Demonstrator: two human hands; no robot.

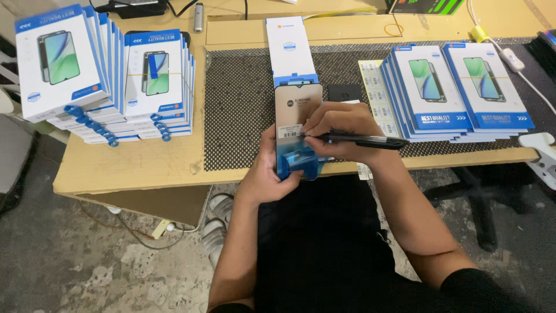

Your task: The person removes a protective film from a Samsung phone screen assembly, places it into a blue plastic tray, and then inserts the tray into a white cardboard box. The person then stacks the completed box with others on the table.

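Item: phone screen panel (297,110), upright over the table's near edge, long axis running near to far. Left hand (271,168) clasps its lower end. Right hand (336,130) pinches a black pen (362,139), tip touching the panel's white label (289,131).

Pen tip (305,135) is buried under the right hand (339,132), the label's (290,131) print is too tiny, and the far-left box stack (58,64) gets clipped by the frame edge.
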